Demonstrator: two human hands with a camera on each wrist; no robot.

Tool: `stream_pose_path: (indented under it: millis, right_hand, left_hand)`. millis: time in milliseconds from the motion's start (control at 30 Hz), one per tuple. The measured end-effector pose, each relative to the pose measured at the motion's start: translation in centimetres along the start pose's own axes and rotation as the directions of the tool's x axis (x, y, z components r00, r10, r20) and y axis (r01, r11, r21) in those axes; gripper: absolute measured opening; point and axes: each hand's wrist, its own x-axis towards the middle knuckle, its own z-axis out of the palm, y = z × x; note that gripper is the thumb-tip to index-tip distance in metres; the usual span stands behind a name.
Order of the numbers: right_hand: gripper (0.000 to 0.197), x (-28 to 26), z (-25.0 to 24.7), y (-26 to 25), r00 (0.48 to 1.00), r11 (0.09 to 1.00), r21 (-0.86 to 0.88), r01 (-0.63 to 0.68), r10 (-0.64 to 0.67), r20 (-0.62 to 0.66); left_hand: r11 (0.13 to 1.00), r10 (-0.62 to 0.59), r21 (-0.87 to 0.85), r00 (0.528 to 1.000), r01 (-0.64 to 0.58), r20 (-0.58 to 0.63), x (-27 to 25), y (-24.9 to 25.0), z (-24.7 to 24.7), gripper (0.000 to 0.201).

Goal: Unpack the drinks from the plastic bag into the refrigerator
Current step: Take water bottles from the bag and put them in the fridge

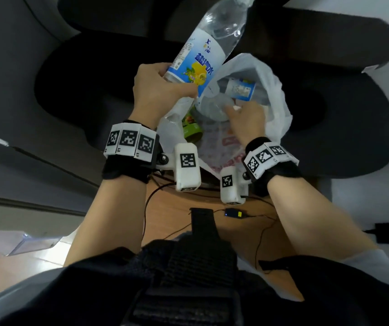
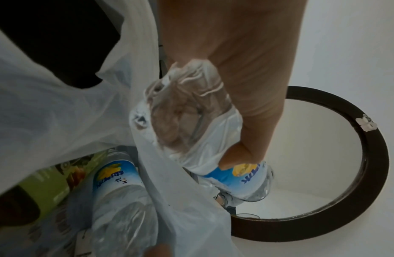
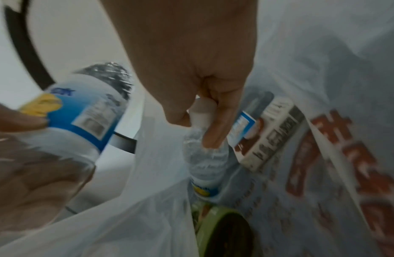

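A clear bottle (image 1: 208, 45) with a blue, white and yellow label is held up above the white plastic bag (image 1: 254, 74), tilted, its far end pointing up and away from the person. It is gripped near its lower end by the left hand (image 1: 159, 90), whose fingers are curled round the clear plastic just below the label; in the left wrist view the thumb (image 2: 239, 156) is seen pressed on the label's edge. A second bottle (image 3: 204, 161) of the same kind is still inside the bag, and its neck and white cap are pinched between the curled fingers (image 3: 215, 128) of the right hand (image 1: 245, 118), which is reached down into the bag's open mouth. Beside that bottle, also in the bag, a white and blue carton (image 1: 240, 88) is seen on the far side, and a green container (image 1: 191, 128) with a dark end lies on the near side. Red printing is carried on the bag's wall. The bag is set on a dark, rounded seat cushion (image 1: 344, 128). Marker-covered bands with white camera housings are worn on both wrists. Nearer the person, thin black cables (image 1: 261, 234) and a small blue and yellow device (image 1: 233, 213) are laid on a brown wooden surface. A dark round ring (image 2: 367, 156) on a white floor is visible in the left wrist view.
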Motion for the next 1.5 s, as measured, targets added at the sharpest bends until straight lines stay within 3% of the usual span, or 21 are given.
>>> stream_pose_path:
  millis: [133, 267, 433, 700, 867, 1000, 1100, 1200, 1333, 1500]
  right_hand:
    - [0.031, -0.9, -2.9, -1.7, 0.990, 0.994, -0.036, 0.105, -0.108, -0.093]
    - [0.034, -1.8, -4.7, -3.3, 0.957, 0.976, -0.091, 0.199, -0.214, -0.194]
    - [0.035, -2.3, -5.2, -3.7, 0.946, 0.971, -0.060, 0.231, -0.239, -0.217]
    - [0.033, -1.2, -3.7, -3.3, 0.968, 0.968, -0.014, 0.250, -0.250, -0.018]
    - [0.059, -2.1, -2.1, -1.4, 0.986, 0.952, 0.292, 0.089, -0.125, 0.108]
    - [0.074, -2.6, -1.3, 0.1, 0.996, 0.957, 0.286, 0.043, -0.064, 0.066]
    - [0.067, -2.9, -0.9, 0.4, 0.998, 0.961, 0.269, 0.063, -0.065, -0.002]
    - [0.060, -3.3, -1.1, 0.3, 0.994, 0.965, 0.238, 0.112, -0.107, -0.036]
    - [0.056, -4.7, -2.1, 0.0, 0.981, 0.953, 0.232, 0.193, -0.183, -0.063]
    - [0.059, -7.5, -4.7, -2.2, 0.923, 0.883, 0.283, 0.374, -0.324, -0.209]
  left_hand:
    - [0.999, 0.022, -0.035, 0.999, -0.020, 0.048, -0.1, 0.3, 0.9, 0.036]
    - [0.998, 0.042, -0.059, 0.997, -0.038, 0.070, -0.5, 0.8, 1.7, 0.028]
    - [0.996, 0.061, -0.077, 0.993, -0.053, 0.100, -1.1, 1.1, 1.8, 0.029]
    - [0.988, 0.037, -0.153, 0.997, -0.026, 0.066, -1.4, -0.7, 1.6, 0.023]
    - [0.967, 0.010, -0.254, 0.998, 0.007, 0.067, -1.0, -1.4, 1.1, 0.020]
    - [0.962, -0.004, -0.271, 0.996, 0.028, 0.087, -0.9, -2.0, 1.4, 0.018]
    - [0.966, -0.002, -0.256, 0.997, 0.023, 0.082, -1.3, -2.0, 2.1, 0.018]
    - [0.961, 0.003, -0.277, 0.998, 0.016, 0.066, -2.0, -1.8, 2.5, 0.026]
    - [0.947, 0.029, -0.320, 0.998, -0.009, 0.056, -3.4, -1.3, 1.9, 0.020]
    - [0.915, 0.091, -0.395, 0.996, -0.081, 0.005, -7.7, -0.6, 0.4, 0.016]
